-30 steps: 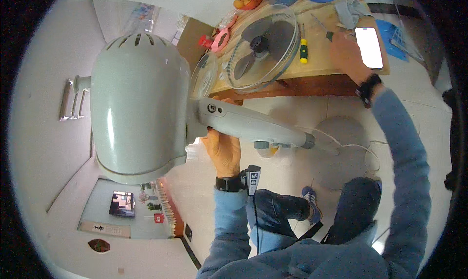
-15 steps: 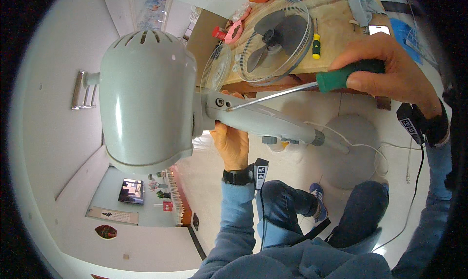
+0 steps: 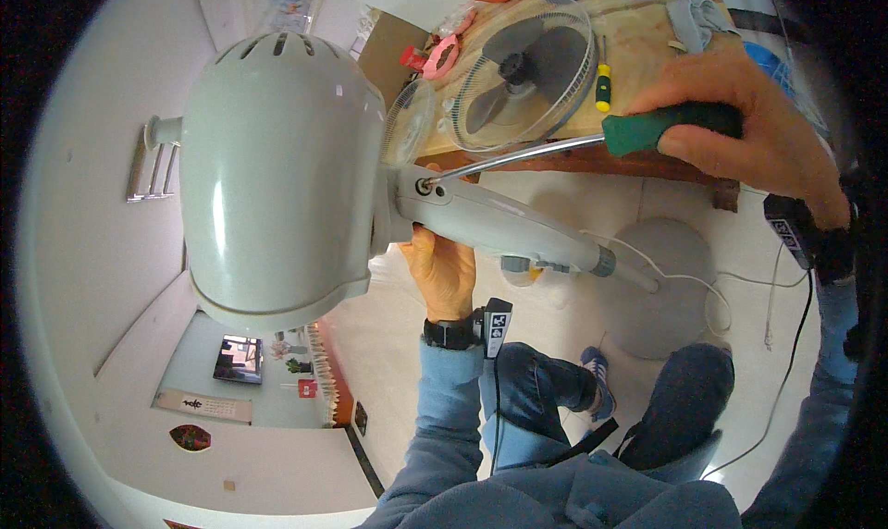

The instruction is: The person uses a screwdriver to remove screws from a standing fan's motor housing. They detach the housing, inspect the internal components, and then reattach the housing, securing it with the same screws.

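Note:
A grey-green fan motor housing (image 3: 282, 182) fills the left of the head view. Its neck (image 3: 499, 216) slants down to the right toward a round base (image 3: 657, 326) on the floor. Gripped in my right hand (image 3: 740, 127) is a screwdriver (image 3: 661, 129) with a green and black handle. The shaft's tip meets a screw (image 3: 424, 186) recessed in the neck beside the housing; a second dark hole sits right of it. My left hand (image 3: 442, 268) wraps round the neck's near side from below, some fingers hidden behind it.
On the wooden table (image 3: 638, 62) lie a fan blade in its wire guard (image 3: 523, 76), a yellow and black screwdriver (image 3: 603, 87), a pink item (image 3: 442, 57) and a grey cloth (image 3: 698, 20). Another wire guard (image 3: 407, 122) leans by the table. A white cord (image 3: 689, 275) trails over the base.
The screwdriver's tip has moved up and left from beside the dark hole onto the screw. My right hand has shifted slightly. My left hand keeps its hold on the neck.

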The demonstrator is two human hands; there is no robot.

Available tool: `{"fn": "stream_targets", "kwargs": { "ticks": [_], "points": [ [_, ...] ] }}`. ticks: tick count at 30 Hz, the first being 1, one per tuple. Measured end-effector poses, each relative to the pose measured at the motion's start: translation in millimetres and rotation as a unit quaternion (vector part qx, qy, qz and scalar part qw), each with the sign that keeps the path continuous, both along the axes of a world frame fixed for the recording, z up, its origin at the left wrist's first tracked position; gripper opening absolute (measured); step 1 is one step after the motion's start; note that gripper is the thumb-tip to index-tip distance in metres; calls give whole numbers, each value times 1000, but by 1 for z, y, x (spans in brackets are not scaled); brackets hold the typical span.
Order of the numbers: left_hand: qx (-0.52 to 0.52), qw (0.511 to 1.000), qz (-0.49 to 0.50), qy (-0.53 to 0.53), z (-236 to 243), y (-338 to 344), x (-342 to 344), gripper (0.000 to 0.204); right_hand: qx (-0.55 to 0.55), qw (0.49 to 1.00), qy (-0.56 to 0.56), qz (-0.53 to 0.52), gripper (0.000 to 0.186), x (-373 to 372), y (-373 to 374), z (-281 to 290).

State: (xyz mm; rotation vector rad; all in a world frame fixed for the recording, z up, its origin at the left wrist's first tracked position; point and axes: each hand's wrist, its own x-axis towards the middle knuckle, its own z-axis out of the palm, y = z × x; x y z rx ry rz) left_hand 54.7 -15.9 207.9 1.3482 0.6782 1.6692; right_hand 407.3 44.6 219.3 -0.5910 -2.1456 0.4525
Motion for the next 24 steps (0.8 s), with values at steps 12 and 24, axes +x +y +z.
{"fn": "stream_targets", "kwargs": {
  "ticks": [12, 24],
  "points": [
    [7, 1000, -4, -30, 2, 0, 2, 51, 509, 828, -193, -138, 46, -4, -28, 62],
    [47, 992, 99, -65, 8, 1, 18, 18, -462, 869, -173, 39, 39, -9, -14, 109]
  ]
}}
